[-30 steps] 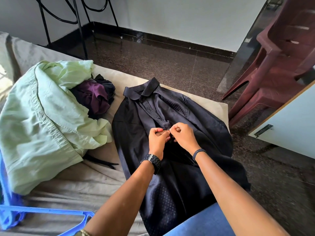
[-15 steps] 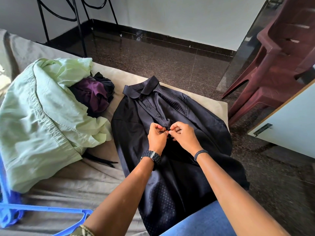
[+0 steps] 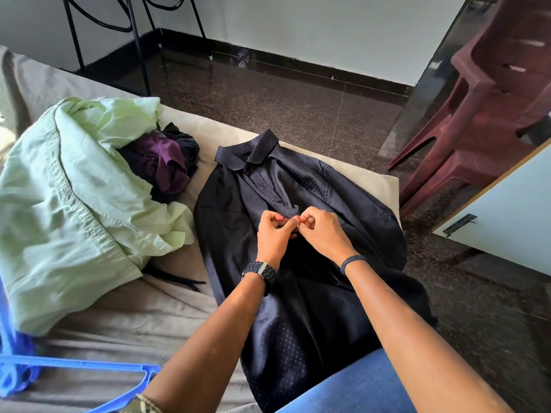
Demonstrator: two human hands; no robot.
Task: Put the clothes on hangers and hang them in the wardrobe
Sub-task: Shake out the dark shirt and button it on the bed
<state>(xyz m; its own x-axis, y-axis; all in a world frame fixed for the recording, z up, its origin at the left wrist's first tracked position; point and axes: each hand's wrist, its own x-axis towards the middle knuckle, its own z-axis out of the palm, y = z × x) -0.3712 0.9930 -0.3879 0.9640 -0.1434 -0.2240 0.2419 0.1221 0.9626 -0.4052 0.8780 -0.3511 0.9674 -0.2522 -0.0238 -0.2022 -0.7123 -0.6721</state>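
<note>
On the bed (image 3: 185, 296) in front of you the dark shirt (image 3: 301, 281) lies flat, collar away from you and front up, so the placket is easy to reach and the cloth stays put while you work. Your left hand (image 3: 272, 234) and right hand (image 3: 323, 231) meet at mid-placket, fingers (image 3: 298, 219) of both curled and pinching the two edges together at what looks like a button; whether it is through the hole is hidden. Buttoning it likely keeps the shirt from slipping off a hanger. Beside the shirt the green garment (image 3: 68, 210) and purple cloth (image 3: 162, 162) wait in a heap. A blue hanger (image 3: 89, 366) lies near your left arm, within easy reach for the next step.
</note>
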